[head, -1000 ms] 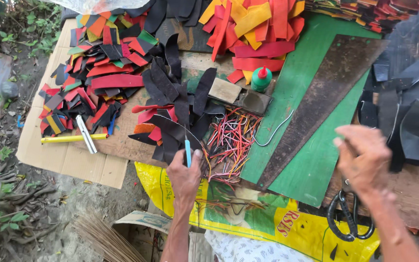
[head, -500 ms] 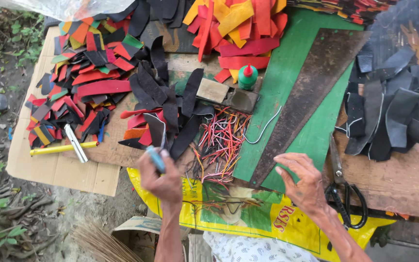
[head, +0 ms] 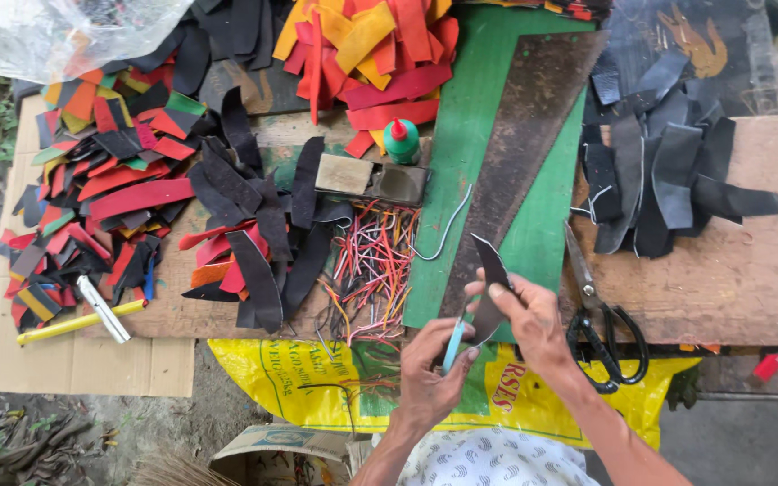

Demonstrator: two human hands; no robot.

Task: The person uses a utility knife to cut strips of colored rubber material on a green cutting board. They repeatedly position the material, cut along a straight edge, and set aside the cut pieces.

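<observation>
Both hands had come together since a second earlier: the right hand (head: pixel 533 324) pinched a dark, pointed leather strip (head: pixel 490 270) over the green mat (head: pixel 488 108), the left hand's (head: pixel 429 373) fingers gripping a blue tool (head: pixel 453 346). A yellow printed sack (head: pixel 281 378) hung off the bench (head: pixel 740 279) edge below.

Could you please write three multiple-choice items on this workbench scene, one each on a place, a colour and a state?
1. Where do the black-handled scissors lie?
A. on the wooden board, right of the green mat
B. on the cardboard sheet
C. among the coloured cords

2. What colour is the cap of the small green bottle?
A. blue
B. red
C. white

3. What does the right hand hold?
A. nothing
B. the scissors
C. a dark pointed leather strip

Answers:
1 A, the scissors rest on the board beside the mat.
2 B, the cap shows red.
3 C, its fingers pinch the strip, while the left hand holds a light blue tool.
</observation>
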